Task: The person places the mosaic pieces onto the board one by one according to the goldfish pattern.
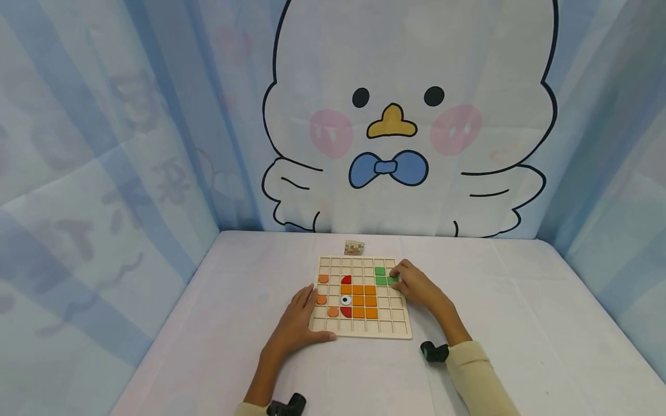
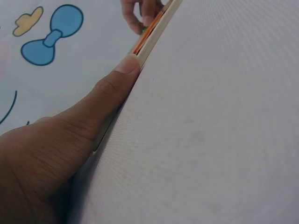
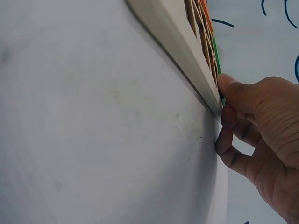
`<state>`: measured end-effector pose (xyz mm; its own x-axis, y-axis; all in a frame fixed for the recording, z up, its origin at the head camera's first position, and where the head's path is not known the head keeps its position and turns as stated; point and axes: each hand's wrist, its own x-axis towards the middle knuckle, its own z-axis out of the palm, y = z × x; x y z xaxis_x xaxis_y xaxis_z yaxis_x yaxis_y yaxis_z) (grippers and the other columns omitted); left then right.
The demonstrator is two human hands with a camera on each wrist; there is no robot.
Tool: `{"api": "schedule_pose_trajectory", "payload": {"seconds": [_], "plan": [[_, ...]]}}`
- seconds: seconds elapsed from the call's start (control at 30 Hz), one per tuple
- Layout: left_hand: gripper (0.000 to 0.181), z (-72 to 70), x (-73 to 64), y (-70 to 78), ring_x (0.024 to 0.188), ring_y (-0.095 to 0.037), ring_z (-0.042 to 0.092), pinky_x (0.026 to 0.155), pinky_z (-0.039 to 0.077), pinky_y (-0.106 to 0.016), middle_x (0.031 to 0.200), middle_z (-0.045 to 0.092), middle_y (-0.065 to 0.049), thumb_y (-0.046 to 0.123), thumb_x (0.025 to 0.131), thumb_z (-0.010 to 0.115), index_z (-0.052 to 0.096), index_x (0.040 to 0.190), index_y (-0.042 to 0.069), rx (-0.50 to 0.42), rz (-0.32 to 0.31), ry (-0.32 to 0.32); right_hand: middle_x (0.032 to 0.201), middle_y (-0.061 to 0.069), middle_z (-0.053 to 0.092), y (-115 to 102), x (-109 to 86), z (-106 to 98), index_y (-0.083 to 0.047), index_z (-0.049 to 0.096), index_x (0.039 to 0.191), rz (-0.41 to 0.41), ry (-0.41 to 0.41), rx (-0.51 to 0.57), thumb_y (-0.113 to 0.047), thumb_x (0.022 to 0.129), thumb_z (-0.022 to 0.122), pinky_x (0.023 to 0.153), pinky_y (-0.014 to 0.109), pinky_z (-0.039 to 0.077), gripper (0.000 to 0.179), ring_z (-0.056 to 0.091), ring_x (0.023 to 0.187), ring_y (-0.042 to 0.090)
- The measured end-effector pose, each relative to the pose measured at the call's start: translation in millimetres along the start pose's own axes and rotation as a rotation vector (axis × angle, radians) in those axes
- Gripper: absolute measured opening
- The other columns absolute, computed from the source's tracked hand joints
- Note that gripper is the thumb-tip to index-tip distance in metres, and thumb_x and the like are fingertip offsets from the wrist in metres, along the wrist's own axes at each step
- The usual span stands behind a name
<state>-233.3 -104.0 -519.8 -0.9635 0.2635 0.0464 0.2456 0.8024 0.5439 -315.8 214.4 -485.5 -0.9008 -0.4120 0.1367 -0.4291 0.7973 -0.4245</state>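
Observation:
A pale wooden grid board (image 1: 394,323) lies flat on the white table. My left hand (image 1: 298,325) rests round its near left corner, fingers straight along the left edge and thumb on the front edge. At the upper right of the grid, my right hand (image 1: 418,285) pinches a green square tile (image 1: 392,281) between thumb and fingertips, right at the board's right edge. Two more green tiles (image 1: 380,271) sit just left of it. Orange square tiles (image 1: 358,301) form a block in the middle, beside two red rounded pieces (image 1: 346,312) and an eye piece (image 1: 346,300).
Three orange discs (image 1: 333,312) sit in the board's left columns. Behind the board lies a small patterned card (image 1: 354,248). The white table (image 1: 499,300) runs back to a curtain (image 1: 395,208) with a cartoon bird; blue and white curtains hang at both sides.

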Motion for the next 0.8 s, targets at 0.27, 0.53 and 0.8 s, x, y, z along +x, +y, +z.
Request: {"api": "schedule_pose_trajectory", "payload": {"seconds": [0.27, 0.53, 0.8], "plan": [[0.121, 0.4, 1.4, -0.7, 0.149, -0.029, 0.021, 0.118, 0.028, -0.051, 0.163, 0.018, -0.009, 0.074, 0.066, 0.072, 0.022, 0.156, 0.01, 0.006, -0.003, -0.006, 0.108, 0.011, 0.057, -0.7, -0.6, 0.3, 0.001, 0.064, 0.108, 0.0, 0.013, 0.002, -0.01, 0.092, 0.067, 0.084, 0.037, 0.051, 0.02, 0.054, 0.092, 0.018], [0.121, -1.4, -0.3, 2.3, 0.148, -0.029, 0.023, 0.117, 0.029, -0.051, 0.163, 0.02, -0.01, 0.072, 0.066, 0.074, 0.024, 0.156, 0.009, 0.004, 0.002, -0.002, 0.11, 0.012, 0.057, -0.5, -1.5, 2.8, 0.002, 0.064, 0.11, -0.003, 0.04, -0.035, -0.011, 0.091, 0.068, 0.088, 0.041, 0.051, 0.023, 0.058, 0.096, 0.021], [0.12, -2.4, -1.7, 2.7, 0.148, -0.03, 0.023, 0.118, 0.028, -0.052, 0.163, 0.019, -0.01, 0.072, 0.066, 0.074, 0.024, 0.156, 0.01, -0.015, -0.004, -0.001, 0.113, 0.014, 0.058, -1.0, -4.4, 3.0, 0.003, 0.064, 0.115, 0.025, 0.034, -0.009, -0.011, 0.091, 0.068, 0.083, 0.038, 0.049, 0.028, 0.056, 0.093, 0.019]]}}
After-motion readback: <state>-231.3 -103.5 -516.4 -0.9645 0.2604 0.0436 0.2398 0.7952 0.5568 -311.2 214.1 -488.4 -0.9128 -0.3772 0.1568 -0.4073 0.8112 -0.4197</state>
